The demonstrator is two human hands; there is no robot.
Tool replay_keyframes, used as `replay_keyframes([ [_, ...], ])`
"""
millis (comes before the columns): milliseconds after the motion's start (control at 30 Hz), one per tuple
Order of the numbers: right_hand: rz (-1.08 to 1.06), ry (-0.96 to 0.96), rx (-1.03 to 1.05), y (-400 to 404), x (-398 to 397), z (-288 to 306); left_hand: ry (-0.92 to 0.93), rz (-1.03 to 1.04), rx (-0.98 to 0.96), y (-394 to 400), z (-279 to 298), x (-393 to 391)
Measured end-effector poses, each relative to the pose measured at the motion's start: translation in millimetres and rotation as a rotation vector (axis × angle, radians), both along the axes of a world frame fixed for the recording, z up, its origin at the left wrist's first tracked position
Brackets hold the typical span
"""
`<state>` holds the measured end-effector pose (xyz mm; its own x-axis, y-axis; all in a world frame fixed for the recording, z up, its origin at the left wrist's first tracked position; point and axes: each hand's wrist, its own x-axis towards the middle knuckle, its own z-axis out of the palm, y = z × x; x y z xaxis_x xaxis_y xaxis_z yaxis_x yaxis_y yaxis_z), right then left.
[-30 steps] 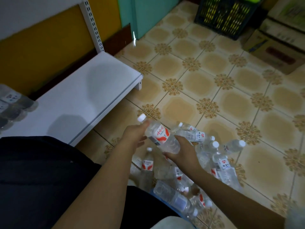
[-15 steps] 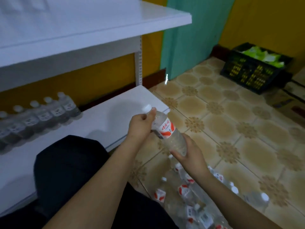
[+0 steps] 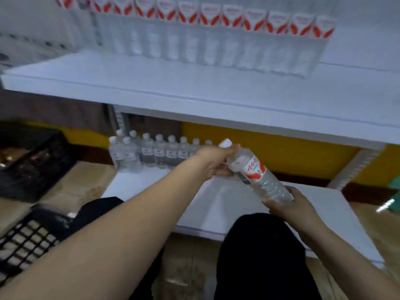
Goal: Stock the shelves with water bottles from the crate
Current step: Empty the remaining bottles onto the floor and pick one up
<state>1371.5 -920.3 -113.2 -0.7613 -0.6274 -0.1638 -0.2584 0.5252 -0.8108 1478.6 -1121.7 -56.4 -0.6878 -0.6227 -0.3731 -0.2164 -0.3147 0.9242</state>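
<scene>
Over the bottom shelf [image 3: 227, 204], a single bottle [image 3: 255, 172] was held up in the air between both hands, tilted, its white cap pointing up and to the left and its base down to the right. The left hand [image 3: 214, 161] had its fingers curled round the neck just below the cap; the right hand [image 3: 287, 206] gripped the base from underneath. The red-and-white label faced out between the two hands.

Behind the left hand, a row of bottles [image 3: 160, 152] stood upright at the back of that same shelf, against the yellow wall [image 3: 281, 152], caps up and shoulder to shoulder. The row ran from the shelf's left end to about where the hand hid it. The shelf to the right of the held bottle lay bare and white.

The upper shelf [image 3: 194, 92] carried a long, tight line of the same bottles [image 3: 216, 40], red labels in a band near the top of the view.

A black crate [image 3: 28, 163] sat on the floor to the left of the shelving, and another black lattice crate [image 3: 23, 241] lay nearer, at the lower left. The person's dark-clad knees were close under the shelf edge.
</scene>
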Motion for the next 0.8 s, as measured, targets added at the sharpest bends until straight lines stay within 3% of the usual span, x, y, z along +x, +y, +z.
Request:
replay_keyframes([
  [300,0.35,-0.107,0.213,-211.9,31.2,-37.7,-0.131,0.295,-0.119,-147.3,-31.4,98.2],
  [533,0.532,-0.045,0.279,-258.4,79.3,-71.6,-0.189,0.31,-0.199,-182.7,-54.4,147.6],
  [633,0.576,-0.003,0.22,-267.9,88.3,-66.2,-0.154,0.35,-0.177,-187.9,-50.5,172.3],
  [800,0.78,0.2,0.066,-264.9,120.3,-39.3,-0.157,0.309,-0.305,-168.9,-13.3,223.0],
])
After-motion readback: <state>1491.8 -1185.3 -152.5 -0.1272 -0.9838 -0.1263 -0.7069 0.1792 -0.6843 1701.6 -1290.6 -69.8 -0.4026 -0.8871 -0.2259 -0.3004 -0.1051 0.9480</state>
